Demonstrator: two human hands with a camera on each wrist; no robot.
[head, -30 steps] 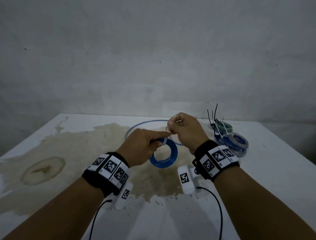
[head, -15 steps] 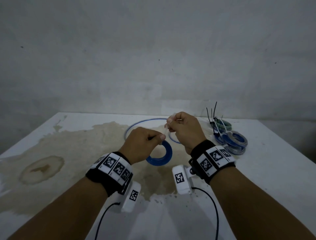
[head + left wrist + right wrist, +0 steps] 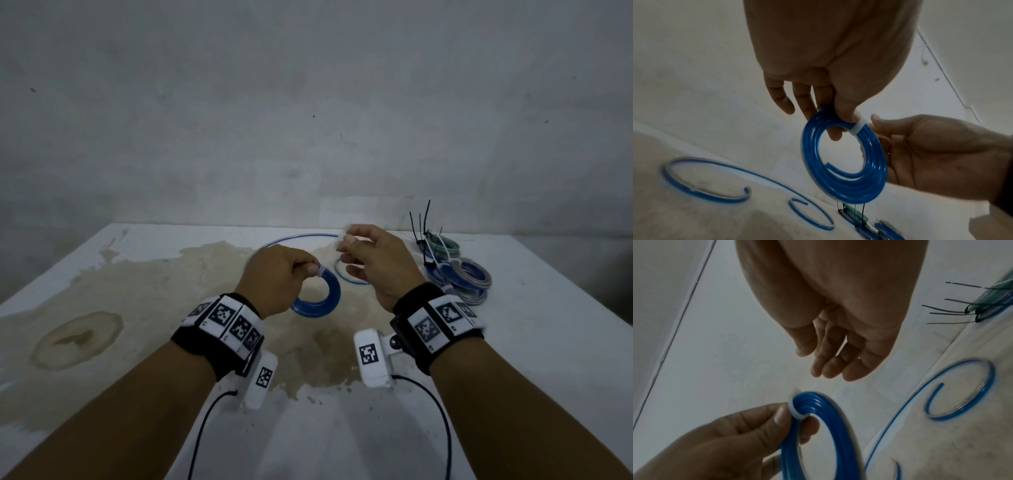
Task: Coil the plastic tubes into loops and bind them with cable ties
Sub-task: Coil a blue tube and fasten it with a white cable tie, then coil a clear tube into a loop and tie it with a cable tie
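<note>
We hold the blue coil in the air above the stained table, our left hand pinching it at the top, thumb and fingers pressed on either side of the white cable tie that wraps its turns. The coil hangs upright below that pinch, clear of the tabletop.

Our right hand is lifted just beside and apart from the coil. In the right wrist view its fingers hang loosely curled with nothing seen in the palm; in the head view something pale and blurred sits at the fingertips, perhaps the tie's tail, but we cannot tell.

Behind the hands a loose blue tube lies on the table in open curves, its cut ends free. At the far right, near the back edge, sit the bound coils, black tie tails standing up from them. The near half of the table and its left side lie open, and the wall rises just beyond the back edge.
</note>
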